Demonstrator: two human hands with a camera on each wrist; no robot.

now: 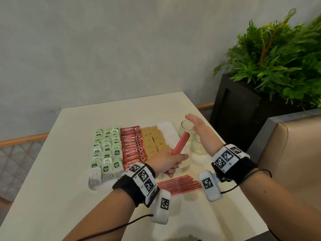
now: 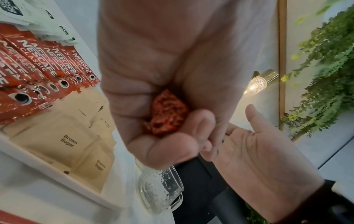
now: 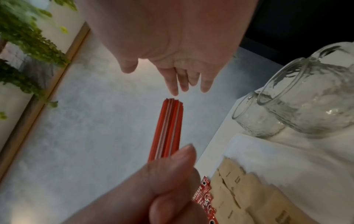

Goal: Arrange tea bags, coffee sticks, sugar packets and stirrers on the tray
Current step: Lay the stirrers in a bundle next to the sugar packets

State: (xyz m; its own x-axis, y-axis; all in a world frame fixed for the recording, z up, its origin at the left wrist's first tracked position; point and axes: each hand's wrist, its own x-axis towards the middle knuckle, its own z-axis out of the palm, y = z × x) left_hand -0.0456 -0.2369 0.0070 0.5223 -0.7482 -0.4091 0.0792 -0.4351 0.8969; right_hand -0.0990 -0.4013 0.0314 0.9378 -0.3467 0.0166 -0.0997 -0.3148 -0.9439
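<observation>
- A bundle of thin red-and-white striped stirrers [image 1: 180,143] is gripped at its lower end by the left hand [image 1: 166,161], fingers [image 2: 168,145] curled tight round it, its free end tilted up toward 1 o'clock over the right part of the tray
- The right hand [image 1: 201,129] hovers flat just beside the bundle's upper end, fingers [image 3: 184,80] straight and together, holding nothing
- More loose red-and-white stirrers [image 1: 178,186] lie flat on the desk [image 1: 52,197], just off the tray's near edge at 5 o'clock
- The white rectangular tray [image 1: 166,126] carries three blocks: green-tagged tea bags [image 1: 106,153] at 9 o'clock, red Nescafé coffee sticks [image 1: 132,146] in the middle, brown paper sugar packets [image 1: 153,141] next toward 3 o'clock
- Two clear textured glass jars [image 1: 196,145] stand at the tray's 3 o'clock side, partly behind the right hand
- A black square planter [image 1: 243,108] with green ferns [image 1: 278,63] stands off the desk at 2 o'clock; a beige padded seat back [image 1: 295,153] is at 3 o'clock
</observation>
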